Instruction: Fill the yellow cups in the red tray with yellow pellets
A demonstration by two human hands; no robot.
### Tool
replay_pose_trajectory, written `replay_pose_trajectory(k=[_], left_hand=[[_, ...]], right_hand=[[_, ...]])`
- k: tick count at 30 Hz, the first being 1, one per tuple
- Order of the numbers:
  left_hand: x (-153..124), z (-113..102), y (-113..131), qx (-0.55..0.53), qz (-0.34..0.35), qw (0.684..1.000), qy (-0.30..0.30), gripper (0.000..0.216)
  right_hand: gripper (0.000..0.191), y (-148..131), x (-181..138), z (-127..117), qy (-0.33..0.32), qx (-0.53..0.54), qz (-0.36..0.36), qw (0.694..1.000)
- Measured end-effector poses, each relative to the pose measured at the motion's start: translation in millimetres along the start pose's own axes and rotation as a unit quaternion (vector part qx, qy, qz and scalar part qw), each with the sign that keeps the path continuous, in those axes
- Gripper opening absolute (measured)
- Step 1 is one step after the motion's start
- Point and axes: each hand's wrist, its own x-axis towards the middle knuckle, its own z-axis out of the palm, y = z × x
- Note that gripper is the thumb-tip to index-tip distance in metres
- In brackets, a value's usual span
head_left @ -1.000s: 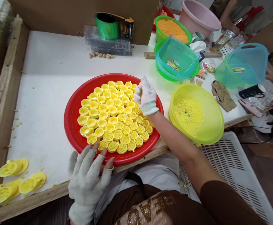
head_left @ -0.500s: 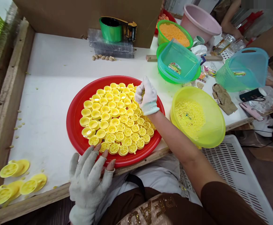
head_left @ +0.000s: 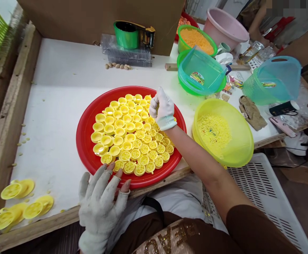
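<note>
Yellow cups (head_left: 130, 127) lie just left of our curled right hand (head_left: 162, 108), contents hidden, beyond our spread left hand (head_left: 101, 201).

Even light brightens my white worktop (head_left: 64, 77); glints dot the yellow cups (head_left: 119, 123); wide-angle stretch pulls at my view's edges; pixel blocks mask the top right corner; the floor (head_left: 289, 190) falls dim.

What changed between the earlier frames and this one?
The right hand, in a fist, has shifted slightly left over the cups. No pick-up or release shows, though the fist hides any contents. The camera's view drifted a little too. The left hand stays spread at the near edge of the red tray; the tray and yellow bowl stayed put.
</note>
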Motion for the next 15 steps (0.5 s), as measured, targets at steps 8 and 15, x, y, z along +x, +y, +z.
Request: replay_pose_trajectory(k=[8,15], left_hand=[[-0.2,-0.2,1.1,-0.002,-0.007,1.0,-0.006,0.035],[0.4,-1.4,2.2,-0.005,-0.003,1.0,-0.002,0.036]], right_hand=[[0.058,5.7,4.6,1.2,-0.001,0.034,-0.019,0.999],[0.055,5.7,-18.0,6.9,-0.051,0.022,-0.009,0.998]])
